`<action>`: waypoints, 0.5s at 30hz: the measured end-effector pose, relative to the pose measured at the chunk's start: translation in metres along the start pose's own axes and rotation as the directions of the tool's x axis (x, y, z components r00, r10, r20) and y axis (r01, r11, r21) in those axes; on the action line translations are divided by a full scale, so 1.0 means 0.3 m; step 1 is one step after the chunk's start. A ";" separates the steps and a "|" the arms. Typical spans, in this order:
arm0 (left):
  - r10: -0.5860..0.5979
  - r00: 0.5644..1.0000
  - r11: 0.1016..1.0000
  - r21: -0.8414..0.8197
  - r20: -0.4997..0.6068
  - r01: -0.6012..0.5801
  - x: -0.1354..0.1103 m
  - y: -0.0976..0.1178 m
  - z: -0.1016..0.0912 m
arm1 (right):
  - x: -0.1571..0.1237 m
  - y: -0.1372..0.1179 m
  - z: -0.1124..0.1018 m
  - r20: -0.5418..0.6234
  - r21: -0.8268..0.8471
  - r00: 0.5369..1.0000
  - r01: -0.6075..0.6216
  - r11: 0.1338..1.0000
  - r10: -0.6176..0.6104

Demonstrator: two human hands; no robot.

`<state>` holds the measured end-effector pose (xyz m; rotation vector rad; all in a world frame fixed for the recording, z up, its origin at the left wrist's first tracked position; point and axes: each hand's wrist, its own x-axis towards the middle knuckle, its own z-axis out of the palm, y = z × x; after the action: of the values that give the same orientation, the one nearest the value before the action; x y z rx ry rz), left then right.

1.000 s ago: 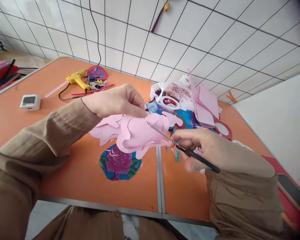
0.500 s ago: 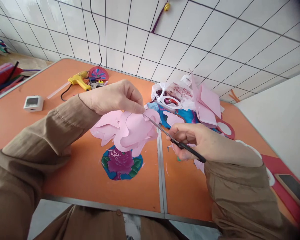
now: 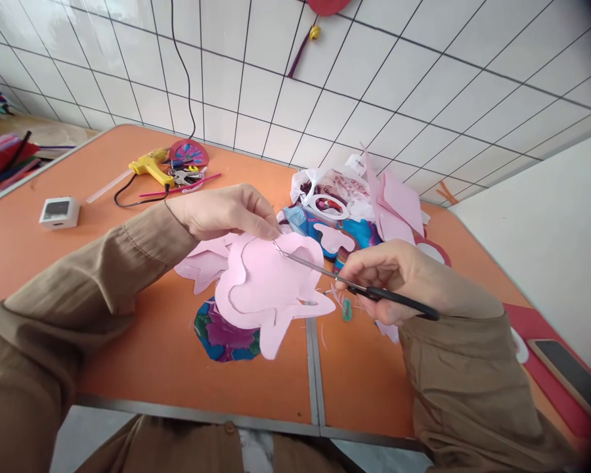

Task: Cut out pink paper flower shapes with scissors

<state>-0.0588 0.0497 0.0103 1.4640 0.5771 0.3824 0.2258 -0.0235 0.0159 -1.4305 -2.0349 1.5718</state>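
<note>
My left hand (image 3: 236,211) pinches the top edge of a pink paper cutout (image 3: 261,276) between thumb and fingers. The cutout has wavy, layered outlines and hangs above the table. In my right hand (image 3: 389,279) is a pair of scissors (image 3: 374,292) with black handles; its blades point left and lie across the paper just below my left fingertips. Partly hidden behind the cutout, a round blue fabric piece (image 3: 226,335) with a purple flower lies on the orange table (image 3: 177,374). Another pink cut piece (image 3: 199,266) shows at the left, under my left wrist.
A yellow glue gun (image 3: 152,167) and a white box-shaped device (image 3: 59,212) are at the left. Behind my hands lie a plastic bag (image 3: 349,194), blue fabric (image 3: 364,233) and folded pink sheets (image 3: 398,203). A phone (image 3: 566,371) rests at the right, near thin paper scraps (image 3: 324,335).
The pink cutout has turned and now shows more of its face, its points spreading lower and to the right. The scissors and my right hand have shifted right; the view has tilted slightly upward.
</note>
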 end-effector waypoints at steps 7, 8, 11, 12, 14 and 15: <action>-0.019 1.000 0.990 -0.140 0.003 0.020 0.012 -0.027 0.003 | 0.004 0.014 -0.019 0.110 0.130 0.994 -0.026 0.991 0.011; -0.019 1.000 0.989 -0.144 0.007 0.020 0.013 -0.029 0.003 | 0.006 0.018 -0.022 0.127 0.150 0.992 -0.036 0.988 0.017; -0.023 0.999 0.989 -0.147 0.034 0.028 0.015 -0.031 0.004 | 0.010 0.024 -0.026 0.149 0.180 0.988 -0.061 0.982 0.034; -0.023 0.999 0.988 -0.148 0.046 0.030 0.016 -0.030 0.004 | 0.010 0.023 -0.026 0.150 0.182 0.988 -0.066 0.981 0.039; -0.023 0.998 0.987 -0.156 0.063 0.032 0.016 -0.029 0.006 | 0.009 0.019 -0.023 0.160 0.176 0.986 -0.080 0.981 0.052; -0.024 0.997 0.987 -0.158 0.067 0.035 0.016 -0.028 0.006 | 0.009 0.016 -0.021 0.142 0.170 0.988 -0.080 0.982 0.056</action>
<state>-0.0547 0.0502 0.0013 1.3086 0.5039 0.3482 0.2313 -0.0177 0.0134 -1.3764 -1.8792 1.8734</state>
